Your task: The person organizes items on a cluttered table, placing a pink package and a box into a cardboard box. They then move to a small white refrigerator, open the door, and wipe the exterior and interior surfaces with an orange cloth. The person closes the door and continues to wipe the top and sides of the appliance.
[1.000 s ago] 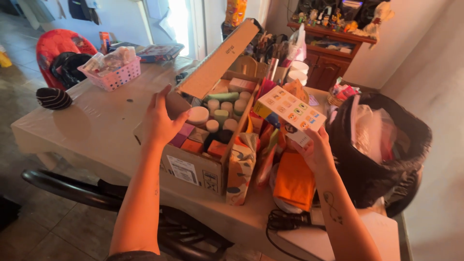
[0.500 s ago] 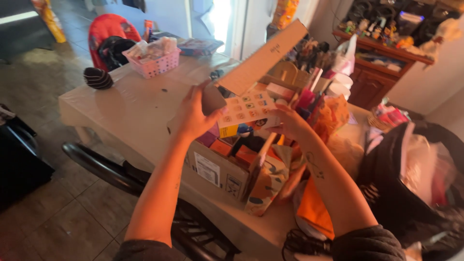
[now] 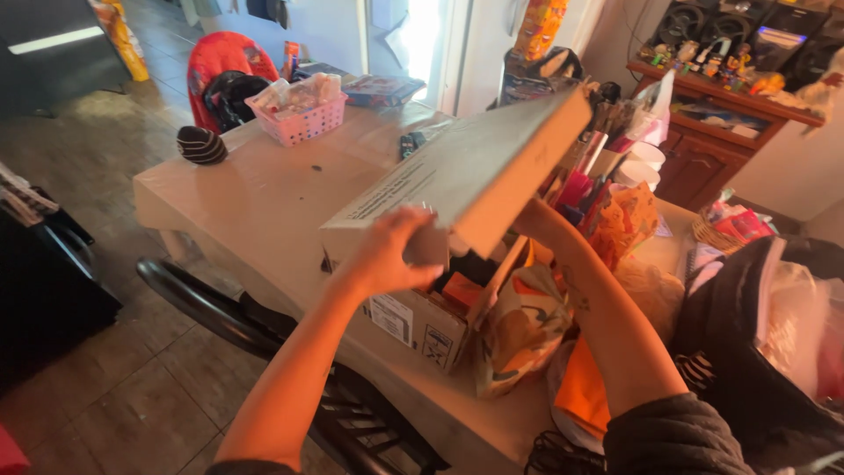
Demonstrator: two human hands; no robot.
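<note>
An open cardboard box (image 3: pixel 422 321) stands near the front edge of the table (image 3: pixel 264 202). Its long top flap (image 3: pixel 475 176) is tilted low over the opening and hides what is inside. My left hand (image 3: pixel 396 255) grips the small side flap at the box's near left corner, fingers curled around it. My right arm (image 3: pixel 571 273) reaches in from the right, and that hand is under the long flap, out of sight past the wrist. The small colourful carton is not visible.
An orange patterned gift bag (image 3: pixel 523 325) leans against the box, with orange cloth (image 3: pixel 580 387) beside it. A black bag (image 3: pixel 756 352) is at the right. A pink basket (image 3: pixel 303 119), a dark striped item (image 3: pixel 200 145), and a pen holder (image 3: pixel 589 167) are on the table. A black chair frame (image 3: pixel 211 308) stands below.
My right hand carried the colourful carton into the box and went under the flap. The long flap came down over the opening while my left hand kept hold of the side flap.
</note>
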